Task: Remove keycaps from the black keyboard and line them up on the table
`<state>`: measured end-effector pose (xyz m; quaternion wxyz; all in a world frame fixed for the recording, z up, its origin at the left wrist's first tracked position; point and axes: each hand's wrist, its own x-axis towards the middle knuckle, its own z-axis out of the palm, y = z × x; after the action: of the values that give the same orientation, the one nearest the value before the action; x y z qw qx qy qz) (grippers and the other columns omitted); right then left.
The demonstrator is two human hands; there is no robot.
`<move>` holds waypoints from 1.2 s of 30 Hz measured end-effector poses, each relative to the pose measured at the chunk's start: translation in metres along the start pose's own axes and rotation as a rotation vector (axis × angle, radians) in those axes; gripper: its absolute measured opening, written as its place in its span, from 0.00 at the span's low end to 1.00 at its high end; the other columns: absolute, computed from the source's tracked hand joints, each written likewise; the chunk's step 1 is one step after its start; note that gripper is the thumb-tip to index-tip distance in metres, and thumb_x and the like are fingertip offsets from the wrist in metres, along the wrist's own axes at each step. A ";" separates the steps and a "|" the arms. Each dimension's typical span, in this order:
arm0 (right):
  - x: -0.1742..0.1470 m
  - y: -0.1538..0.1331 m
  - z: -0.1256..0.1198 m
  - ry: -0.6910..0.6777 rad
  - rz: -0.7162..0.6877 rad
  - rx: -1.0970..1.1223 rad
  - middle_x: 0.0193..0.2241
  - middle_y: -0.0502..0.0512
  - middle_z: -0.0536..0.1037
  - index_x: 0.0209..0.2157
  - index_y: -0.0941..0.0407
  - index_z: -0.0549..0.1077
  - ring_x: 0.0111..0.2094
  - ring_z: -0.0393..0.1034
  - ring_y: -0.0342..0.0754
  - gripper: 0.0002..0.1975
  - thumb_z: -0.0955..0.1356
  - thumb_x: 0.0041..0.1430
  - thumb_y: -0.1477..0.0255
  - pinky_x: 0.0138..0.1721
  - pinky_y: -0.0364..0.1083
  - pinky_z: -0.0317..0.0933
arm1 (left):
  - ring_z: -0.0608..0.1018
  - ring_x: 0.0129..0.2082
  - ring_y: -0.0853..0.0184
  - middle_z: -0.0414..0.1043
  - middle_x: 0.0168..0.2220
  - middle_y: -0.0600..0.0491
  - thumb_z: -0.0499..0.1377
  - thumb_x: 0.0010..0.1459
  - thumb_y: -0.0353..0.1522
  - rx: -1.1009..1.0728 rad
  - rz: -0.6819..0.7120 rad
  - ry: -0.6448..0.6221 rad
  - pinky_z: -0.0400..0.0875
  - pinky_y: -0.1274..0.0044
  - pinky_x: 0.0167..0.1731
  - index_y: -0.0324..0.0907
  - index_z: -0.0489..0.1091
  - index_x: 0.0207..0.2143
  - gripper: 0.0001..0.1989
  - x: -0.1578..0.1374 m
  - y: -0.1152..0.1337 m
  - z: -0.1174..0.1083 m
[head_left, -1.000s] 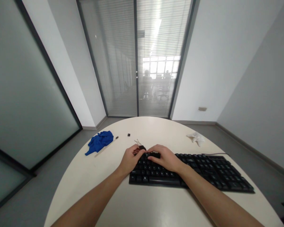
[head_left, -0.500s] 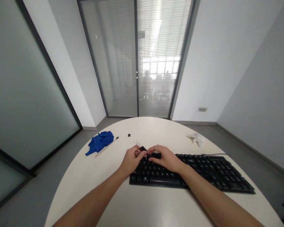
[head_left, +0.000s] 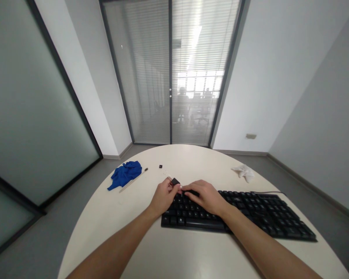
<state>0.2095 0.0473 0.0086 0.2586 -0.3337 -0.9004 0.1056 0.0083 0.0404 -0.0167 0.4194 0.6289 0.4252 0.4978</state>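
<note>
A black keyboard (head_left: 264, 213) lies on the round white table (head_left: 177, 252), its cable running off to the right. My left hand (head_left: 162, 197) is at the keyboard's upper left corner, pinching a small black keycap puller (head_left: 175, 181) whose thin wire ends point away from me. My right hand (head_left: 206, 197) lies palm down on the left keys. Its fingertips reach the top row, right beside my left thumb and the puller. What is under the right fingertips is hidden.
A loose black keycap (head_left: 161, 166) sits on the table beyond my hands. Farther left lie a crumpled blue cloth (head_left: 125, 174) and a thin stick-like tool (head_left: 133, 179). A white crumpled tissue (head_left: 244, 173) lies at the far right edge. Glass doors with blinds stand behind the table.
Both hands stay at the keyboard's upper left corner. My right fingertips now cover the top-row key that showed before, and the puller sits a little higher in my left hand.
</note>
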 end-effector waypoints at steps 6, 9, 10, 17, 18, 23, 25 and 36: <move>0.000 -0.001 0.002 0.013 -0.095 -0.002 0.49 0.54 0.77 0.51 0.49 0.72 0.49 0.71 0.48 0.13 0.63 0.67 0.68 0.50 0.49 0.62 | 0.81 0.30 0.65 0.75 0.29 0.53 0.58 0.58 0.37 -0.013 -0.010 -0.001 0.74 0.76 0.32 0.40 0.65 0.32 0.09 0.000 0.000 0.000; 0.001 -0.003 0.001 0.024 -0.116 -0.003 0.49 0.53 0.77 0.50 0.50 0.72 0.48 0.71 0.48 0.13 0.63 0.66 0.67 0.49 0.49 0.63 | 0.81 0.31 0.65 0.76 0.30 0.52 0.58 0.58 0.36 -0.051 -0.012 -0.007 0.75 0.74 0.34 0.40 0.65 0.32 0.09 0.000 -0.001 0.001; 0.001 -0.003 0.001 0.021 -0.121 -0.006 0.48 0.54 0.77 0.50 0.50 0.72 0.48 0.71 0.48 0.13 0.63 0.66 0.67 0.49 0.49 0.64 | 0.81 0.31 0.65 0.76 0.31 0.51 0.58 0.58 0.36 -0.057 -0.008 -0.009 0.75 0.74 0.35 0.40 0.65 0.32 0.09 0.000 -0.001 0.001; 0.000 -0.003 0.000 -0.023 -0.084 0.056 0.44 0.55 0.78 0.49 0.52 0.71 0.45 0.71 0.48 0.12 0.62 0.67 0.66 0.48 0.48 0.64 | 0.80 0.32 0.65 0.76 0.31 0.51 0.58 0.59 0.35 -0.030 0.013 -0.037 0.74 0.75 0.35 0.39 0.67 0.33 0.08 -0.002 0.007 0.000; 0.000 -0.003 0.000 -0.032 -0.074 0.066 0.44 0.54 0.78 0.49 0.52 0.71 0.45 0.71 0.48 0.12 0.62 0.67 0.66 0.48 0.47 0.64 | 0.80 0.32 0.65 0.76 0.31 0.51 0.58 0.59 0.35 -0.014 0.016 -0.039 0.73 0.75 0.35 0.39 0.67 0.32 0.08 -0.002 0.008 -0.001; 0.000 -0.002 0.001 -0.053 -0.036 0.106 0.43 0.53 0.79 0.47 0.51 0.73 0.45 0.73 0.47 0.11 0.64 0.66 0.65 0.48 0.46 0.64 | 0.79 0.31 0.65 0.76 0.28 0.52 0.57 0.60 0.35 0.090 0.040 -0.038 0.72 0.76 0.33 0.39 0.69 0.30 0.09 -0.001 0.008 -0.003; 0.000 -0.001 0.001 -0.046 -0.018 0.125 0.42 0.52 0.79 0.46 0.51 0.73 0.44 0.73 0.46 0.11 0.64 0.66 0.64 0.48 0.45 0.64 | 0.79 0.31 0.65 0.76 0.28 0.52 0.57 0.60 0.36 0.099 0.053 -0.037 0.72 0.76 0.34 0.39 0.69 0.31 0.09 -0.001 0.008 -0.003; 0.002 0.007 0.005 0.134 0.188 0.114 0.38 0.53 0.80 0.42 0.52 0.76 0.39 0.74 0.48 0.12 0.66 0.63 0.62 0.44 0.46 0.65 | 0.80 0.33 0.64 0.77 0.32 0.49 0.56 0.60 0.39 0.163 0.042 0.278 0.73 0.74 0.36 0.41 0.68 0.34 0.10 0.006 -0.012 -0.013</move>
<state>0.2093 0.0533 0.0028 0.3258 -0.4075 -0.8384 0.1578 -0.0052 0.0511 -0.0243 0.2934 0.5947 0.5049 0.5526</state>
